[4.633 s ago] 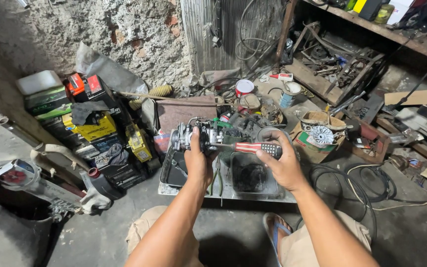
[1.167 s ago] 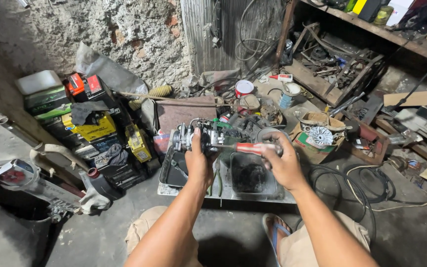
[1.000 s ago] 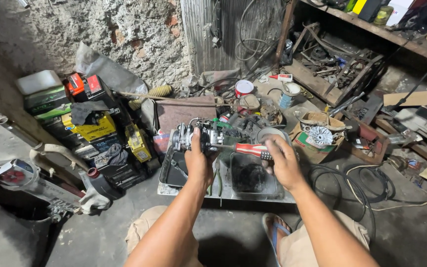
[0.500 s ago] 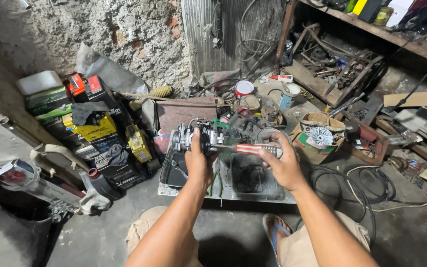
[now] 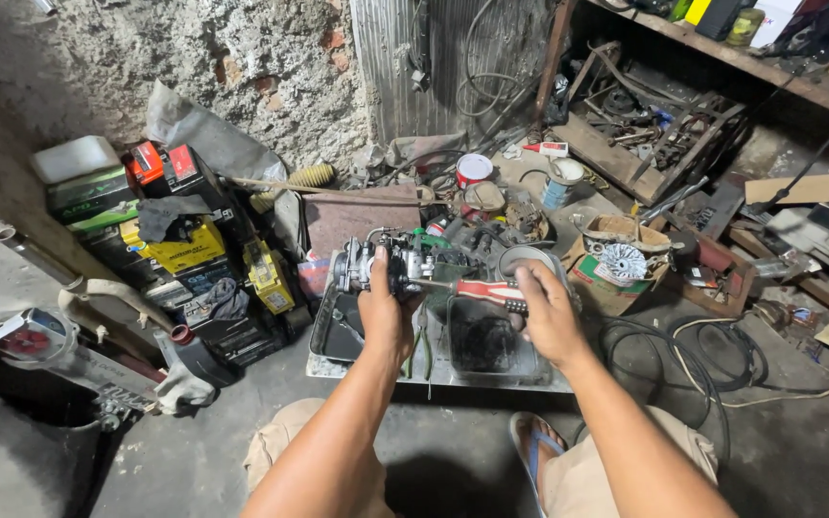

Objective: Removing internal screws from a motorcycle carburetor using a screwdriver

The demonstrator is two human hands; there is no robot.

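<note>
One carburetor (image 5: pixel 383 266) in left hand (image 5: pixel 388 312) — one screwdriver (image 5: pixel 472 290) in right hand (image 5: pixel 547 312)

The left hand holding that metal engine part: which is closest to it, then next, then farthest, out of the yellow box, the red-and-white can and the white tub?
1. Yellow box, on the floor just left of the left hand.
2. Red-and-white can, beyond the hand, towards the wall.
3. White tub, far left, on top of the stacked batteries.

carburetor (image 5: pixel 383 266): grey metal, held up over the tray
screwdriver (image 5: pixel 477 292): red-and-black handle, level, tip at the carburetor
</note>
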